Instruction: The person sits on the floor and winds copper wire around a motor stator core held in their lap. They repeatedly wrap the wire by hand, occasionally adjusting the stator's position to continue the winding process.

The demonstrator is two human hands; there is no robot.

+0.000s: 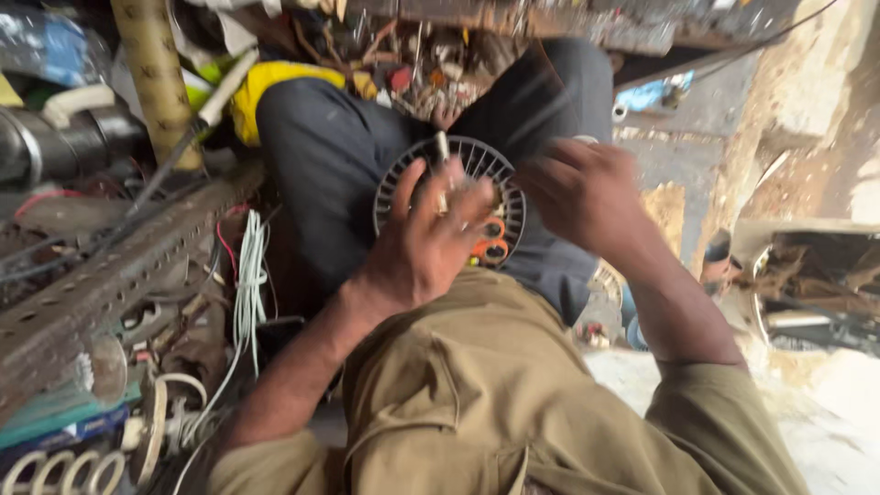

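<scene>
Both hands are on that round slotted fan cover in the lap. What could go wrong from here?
1. The left hand pinches a thin metal tool against the round slotted cover; a slip could jab the right hand close beside it.
2. The cover sits on the dark trouser lap, not on a firm surface, so it may tip or slide.
3. Loose white wires hang by the left forearm and might snag.

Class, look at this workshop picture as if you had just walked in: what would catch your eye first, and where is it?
First, the two hands at the centre: the left hand rests on a round, slotted grey fan cover lying on the person's lap, with the blurred right hand at its right edge. Orange wire windings show through the cover beside the left hand. At the left, a rusty perforated metal bar slants across a clutter of white cables.
</scene>
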